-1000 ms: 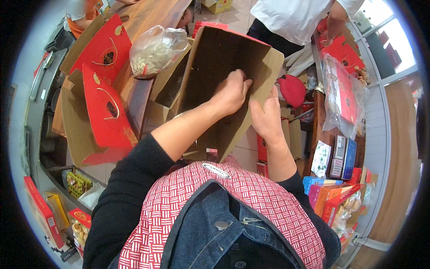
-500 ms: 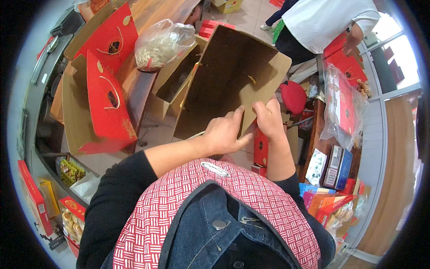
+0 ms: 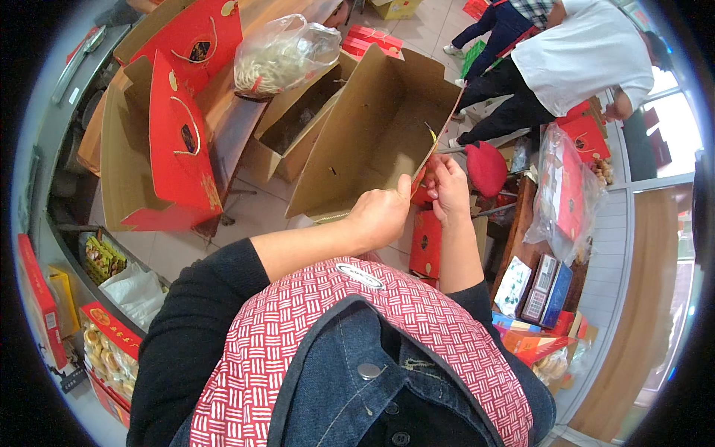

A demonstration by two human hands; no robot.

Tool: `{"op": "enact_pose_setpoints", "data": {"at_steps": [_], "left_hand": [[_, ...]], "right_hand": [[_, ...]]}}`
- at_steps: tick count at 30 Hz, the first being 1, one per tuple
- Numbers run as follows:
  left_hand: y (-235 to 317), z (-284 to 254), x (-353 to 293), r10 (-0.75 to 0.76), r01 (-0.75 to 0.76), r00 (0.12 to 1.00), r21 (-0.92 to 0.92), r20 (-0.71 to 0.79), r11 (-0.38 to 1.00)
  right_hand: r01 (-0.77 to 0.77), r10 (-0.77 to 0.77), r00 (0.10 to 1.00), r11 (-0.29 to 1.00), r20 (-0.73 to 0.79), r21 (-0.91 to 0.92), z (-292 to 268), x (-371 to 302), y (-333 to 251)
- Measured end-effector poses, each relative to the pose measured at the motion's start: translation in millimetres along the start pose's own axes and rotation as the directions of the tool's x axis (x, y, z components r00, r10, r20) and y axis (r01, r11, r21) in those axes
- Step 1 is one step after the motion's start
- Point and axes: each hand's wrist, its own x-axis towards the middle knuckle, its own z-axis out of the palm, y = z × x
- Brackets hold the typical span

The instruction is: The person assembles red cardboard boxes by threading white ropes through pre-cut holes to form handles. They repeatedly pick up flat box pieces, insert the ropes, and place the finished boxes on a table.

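An open cardboard box, brown inside, is tilted in front of me. My left hand is closed on its near right edge, thumb along the rim. At the outer right side of that box, my right hand has its fingers pinched together; what they hold is too small to make out. A yellow cord end pokes through the box's right wall, just above the right hand. The box's outer right face is mostly hidden from me.
Red gift boxes with cord handles stand open on a wooden table at left. Near them are a clear bag of pale strands and another open carton. A red stool, a desk scale and people are at right.
The box has turned, showing more of its inside. My right hand has gone from gripping its rim to the outer side. The left hand has shifted slightly. A second person shows behind the white-shirted one.
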Motion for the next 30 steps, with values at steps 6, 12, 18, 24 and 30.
{"op": "enact_pose_setpoints", "data": {"at_steps": [6,12,18,24,30], "left_hand": [[-12,-5,-3,0.030,-0.030,1.000,0.010,0.005,0.999],[-29,-20,-12,0.054,-0.053,0.999,0.011,-0.010,0.999],[-69,-25,-7,-0.009,0.010,1.000,-0.017,0.013,1.000],[-72,-51,18,-0.002,0.004,1.000,-0.247,0.009,0.969],[-85,-143,136,0.136,-0.359,0.851,-0.375,-0.507,0.854]], "right_hand": [[0.157,-0.153,0.983,0.987,-0.098,0.041,23,3,4],[0.311,-0.316,0.945,0.782,0.086,-0.540,40,-1,10],[0.495,-0.376,0.859,0.446,0.346,-0.745,97,-54,2],[0.423,-0.313,0.903,0.760,0.294,-0.493,130,-43,-47],[0.846,-0.683,0.506,0.273,0.527,-0.458,178,30,-133]]}}
